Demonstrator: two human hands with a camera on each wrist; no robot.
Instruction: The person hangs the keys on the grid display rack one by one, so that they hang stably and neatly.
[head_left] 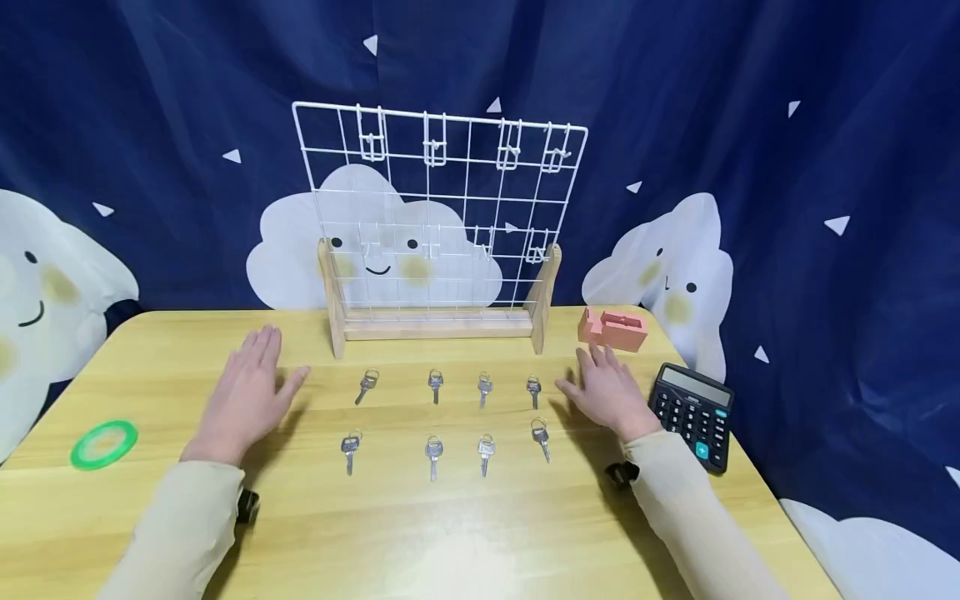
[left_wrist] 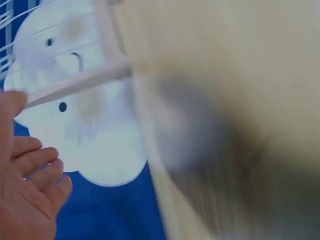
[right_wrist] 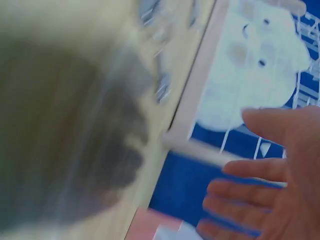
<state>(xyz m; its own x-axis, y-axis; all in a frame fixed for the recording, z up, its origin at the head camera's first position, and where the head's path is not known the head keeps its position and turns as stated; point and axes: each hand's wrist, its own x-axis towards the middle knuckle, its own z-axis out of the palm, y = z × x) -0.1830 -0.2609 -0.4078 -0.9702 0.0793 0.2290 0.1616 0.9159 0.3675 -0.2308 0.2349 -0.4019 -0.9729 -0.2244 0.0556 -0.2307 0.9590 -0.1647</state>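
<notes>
Over by the calculator [head_left: 693,414] (brand too tiny to read), my right hand [head_left: 611,392] had its empty fingers stretched out, same as my left hand [head_left: 243,396], eight keys [head_left: 433,449] lying between them.

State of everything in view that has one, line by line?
Left hand, outstretched, holding nothing
Right hand, outstretched, holding nothing
Eight keys, lying in two rows
Wire grid, held up by wooden stand
Hooks, on wire grid, no keys visible
Green ring, lying flat
Pink holder, upright, apparently empty
Calculator, face up, display unreadable
</notes>
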